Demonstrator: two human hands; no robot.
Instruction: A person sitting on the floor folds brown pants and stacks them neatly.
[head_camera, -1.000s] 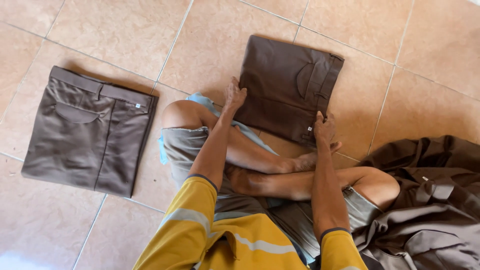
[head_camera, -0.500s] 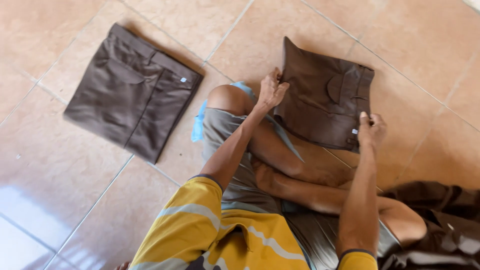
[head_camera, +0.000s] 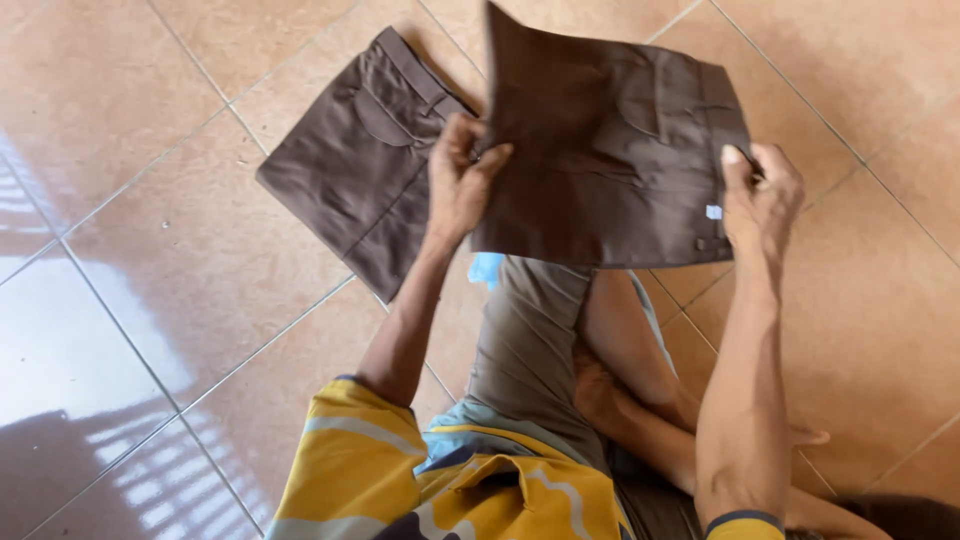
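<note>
Folded brown trousers (head_camera: 610, 150) held up by both hands — left hand (head_camera: 462, 172), right hand (head_camera: 762, 192) gripping opposite edges; second folded pair (head_camera: 350, 160) lies on floor beside them.

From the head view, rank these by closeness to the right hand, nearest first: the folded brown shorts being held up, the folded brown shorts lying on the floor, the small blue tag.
1. Held-up folded brown shorts: in the right hand grip, at their right edge.
2. Small blue tag: on those shorts, just left of the hand.
3. Folded brown shorts on the floor: far left, beyond the left hand.
</note>
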